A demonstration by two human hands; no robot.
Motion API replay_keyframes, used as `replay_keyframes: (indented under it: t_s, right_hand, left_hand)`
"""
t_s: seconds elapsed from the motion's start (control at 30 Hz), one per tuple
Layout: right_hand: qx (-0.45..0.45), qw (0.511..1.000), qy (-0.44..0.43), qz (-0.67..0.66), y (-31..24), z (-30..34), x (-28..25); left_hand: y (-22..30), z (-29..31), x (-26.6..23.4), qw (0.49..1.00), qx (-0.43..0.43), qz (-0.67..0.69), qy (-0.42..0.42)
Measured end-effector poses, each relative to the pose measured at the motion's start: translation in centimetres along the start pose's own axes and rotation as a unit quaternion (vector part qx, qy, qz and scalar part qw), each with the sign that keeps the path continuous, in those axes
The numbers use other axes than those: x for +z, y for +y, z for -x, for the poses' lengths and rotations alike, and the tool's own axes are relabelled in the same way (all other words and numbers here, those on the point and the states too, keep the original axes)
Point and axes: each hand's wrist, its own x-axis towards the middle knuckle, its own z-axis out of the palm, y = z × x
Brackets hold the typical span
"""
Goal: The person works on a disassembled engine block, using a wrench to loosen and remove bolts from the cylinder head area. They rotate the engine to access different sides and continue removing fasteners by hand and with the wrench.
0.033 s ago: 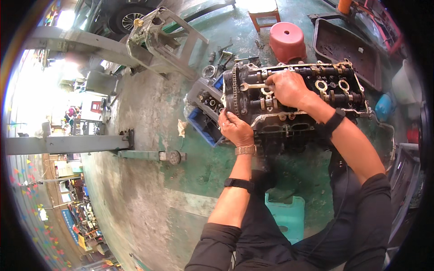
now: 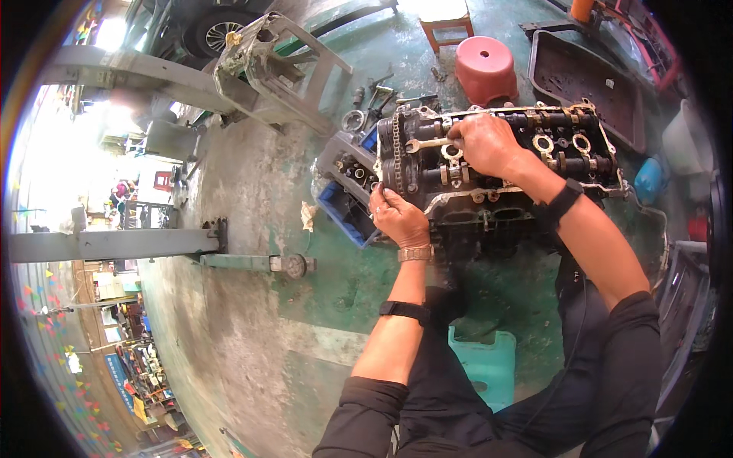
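Note:
A dark engine cylinder head [image 2: 504, 164] with exposed camshafts lies in front of me, a timing chain [image 2: 397, 141] running along its left end. My right hand [image 2: 487, 145] is closed round a combination wrench [image 2: 429, 144], palm down above the camshafts. The wrench's open jaw points left, beside the chain. At the near left corner, my left hand [image 2: 399, 219] has its fingers curled against the chain end of the engine. What those fingertips grip is hidden.
Left of the engine are a grey tray [image 2: 341, 162] of parts and a blue bin [image 2: 340, 217]. Behind it stand a pink stool [image 2: 486, 70] and a black drip tray [image 2: 588, 84]. A turquoise stool [image 2: 489, 368] is between my legs. Lift arms [image 2: 122, 244] reach in from the left.

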Motion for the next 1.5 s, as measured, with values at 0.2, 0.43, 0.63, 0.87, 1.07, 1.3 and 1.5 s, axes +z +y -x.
replay_keyframes:
  t_s: [0.2,0.43,0.63,0.87,1.07,1.3,1.5]
  right_hand:
    - [-0.066,0.996,0.052,-0.038,1.1,-1.0,-0.4]
    - [-0.007,0.997,0.028,-0.078,0.7,1.3,-0.9]
    - [0.055,0.993,0.049,-0.088,0.5,-0.3,0.6]
    - [0.072,0.992,0.035,-0.098,0.0,-2.0,2.4]
    - [0.083,0.996,0.013,-0.025,-0.8,-2.7,4.1]
    - [0.034,0.992,0.064,-0.106,-0.7,-2.3,5.1]
    - [0.036,0.981,0.056,-0.184,-1.0,-2.4,5.0]
  left_hand:
    - [0.3,-0.1,-0.2,1.0,-0.003,-0.018,-0.012]
    - [0.5,0.0,-0.1,0.999,0.023,-0.02,0.011]
    - [0.3,-0.1,0.1,0.997,0.067,-0.038,0.03]
    - [-0.1,0.0,0.3,0.996,0.067,-0.043,0.035]
    - [0.0,-0.1,0.2,0.994,0.086,-0.047,0.04]
    - [0.4,0.0,0.1,0.998,0.04,-0.044,0.011]
    - [0.4,0.1,0.1,0.999,0.039,-0.03,0.01]
